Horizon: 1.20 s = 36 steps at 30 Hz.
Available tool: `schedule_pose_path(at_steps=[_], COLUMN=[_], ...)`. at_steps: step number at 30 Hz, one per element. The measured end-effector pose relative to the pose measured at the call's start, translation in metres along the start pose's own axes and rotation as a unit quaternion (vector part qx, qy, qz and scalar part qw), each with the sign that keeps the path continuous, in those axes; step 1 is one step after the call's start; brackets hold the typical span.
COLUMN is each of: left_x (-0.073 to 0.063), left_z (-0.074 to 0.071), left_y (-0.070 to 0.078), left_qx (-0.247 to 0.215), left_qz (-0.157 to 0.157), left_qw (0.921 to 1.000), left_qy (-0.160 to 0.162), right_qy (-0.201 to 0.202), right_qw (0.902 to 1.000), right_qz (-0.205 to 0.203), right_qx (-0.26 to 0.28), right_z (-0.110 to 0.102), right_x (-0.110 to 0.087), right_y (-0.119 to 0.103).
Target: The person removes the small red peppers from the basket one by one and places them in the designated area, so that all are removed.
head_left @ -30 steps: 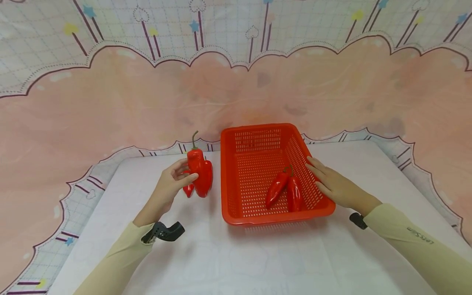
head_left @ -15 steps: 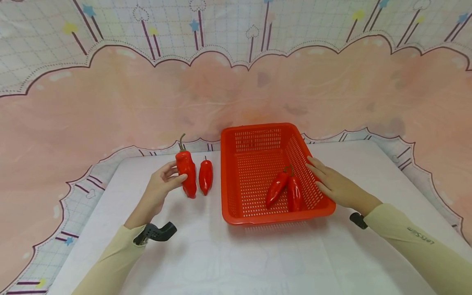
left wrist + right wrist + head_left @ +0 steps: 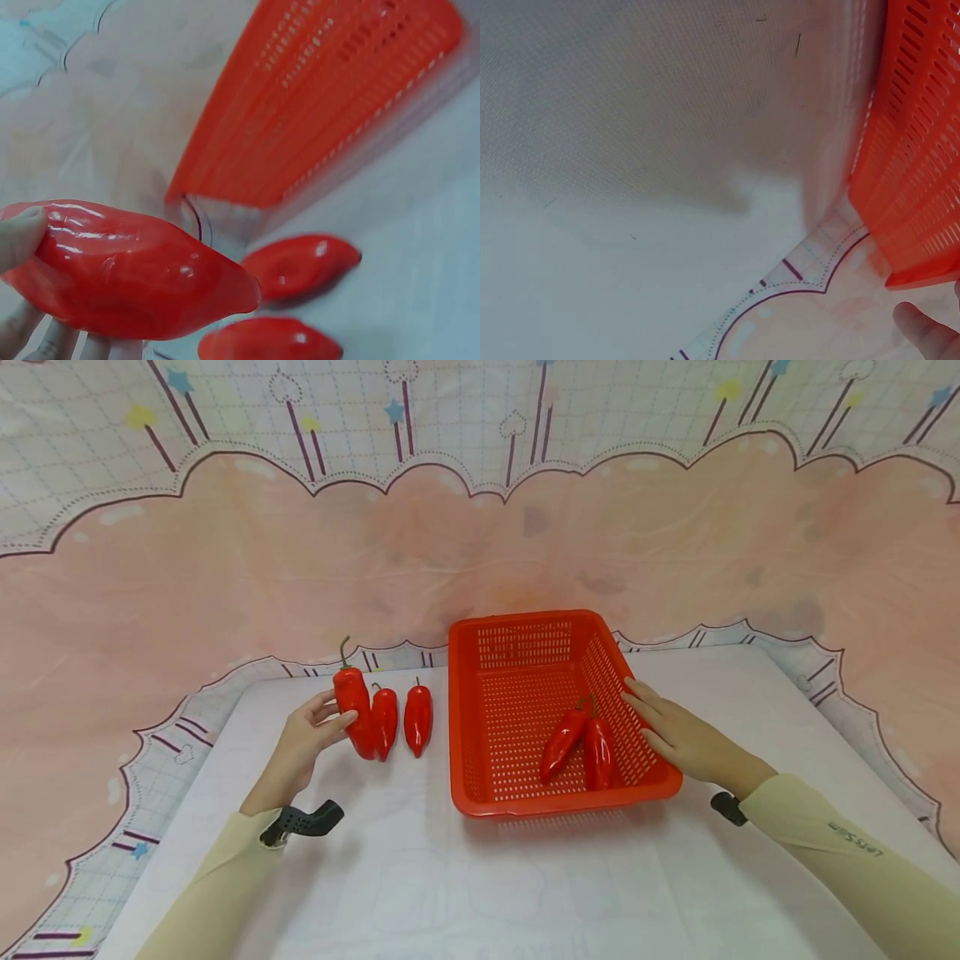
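My left hand (image 3: 303, 735) grips a red pepper (image 3: 353, 706) between thumb and fingers, its green stem pointing up. In the left wrist view the held pepper (image 3: 127, 270) fills the lower left, the thumb lying across it. Just right of it in the head view are two more red peppers, a nearer one (image 3: 386, 720) partly overlapped by the held one and another (image 3: 417, 718) by itself. My right hand (image 3: 678, 739) rests with extended fingers along the right rim of an orange-red plastic basket (image 3: 467, 718). Inside the basket lie two red peppers (image 3: 562, 745), stems touching.
A white cloth (image 3: 480, 885) covers the table. Behind it hangs a pink patterned backdrop (image 3: 337, 560). The basket's slotted side wall (image 3: 922, 150) shows at the right of the right wrist view.
My left hand has moved left with its pepper, uncovering the two peppers on the table beside it. The right hand and the basket stay where they were.
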<state>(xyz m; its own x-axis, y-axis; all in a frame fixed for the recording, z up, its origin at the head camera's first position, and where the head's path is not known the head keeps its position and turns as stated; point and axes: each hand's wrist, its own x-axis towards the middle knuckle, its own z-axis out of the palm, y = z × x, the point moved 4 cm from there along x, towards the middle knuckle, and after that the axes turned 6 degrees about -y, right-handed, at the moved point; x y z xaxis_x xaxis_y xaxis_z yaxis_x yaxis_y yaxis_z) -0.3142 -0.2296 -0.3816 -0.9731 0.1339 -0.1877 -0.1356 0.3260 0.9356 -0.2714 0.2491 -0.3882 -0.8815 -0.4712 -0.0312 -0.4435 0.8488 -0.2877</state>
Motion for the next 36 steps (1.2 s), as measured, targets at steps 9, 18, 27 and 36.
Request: schedule_pose_path(at_steps=[9, 18, 27, 36], left_x=[0.014, 0.028, 0.041, 0.049], left_z=[-0.017, -0.026, -0.030, -0.031], left_y=[-0.021, -0.035, -0.050, -0.056], left_qx=[0.002, 0.016, 0.020, 0.023], left_qz=[-0.030, -0.067, -0.104, -0.122], left_qw=[0.9996, 0.9976, 0.9944, 0.9923], left_qy=[0.001, 0.001, -0.001, -0.002], right_qy=[0.000, 0.001, -0.001, -0.008], right_qw=[1.0000, 1.0000, 1.0000, 0.9999], right_qz=[0.003, -0.002, 0.004, 0.006], right_qx=[0.003, 0.001, 0.001, 0.001], right_z=[0.001, 0.002, 0.002, 0.001], right_x=[-0.002, -0.002, 0.000, 0.001], right_y=[0.000, 0.000, -0.001, 0.001])
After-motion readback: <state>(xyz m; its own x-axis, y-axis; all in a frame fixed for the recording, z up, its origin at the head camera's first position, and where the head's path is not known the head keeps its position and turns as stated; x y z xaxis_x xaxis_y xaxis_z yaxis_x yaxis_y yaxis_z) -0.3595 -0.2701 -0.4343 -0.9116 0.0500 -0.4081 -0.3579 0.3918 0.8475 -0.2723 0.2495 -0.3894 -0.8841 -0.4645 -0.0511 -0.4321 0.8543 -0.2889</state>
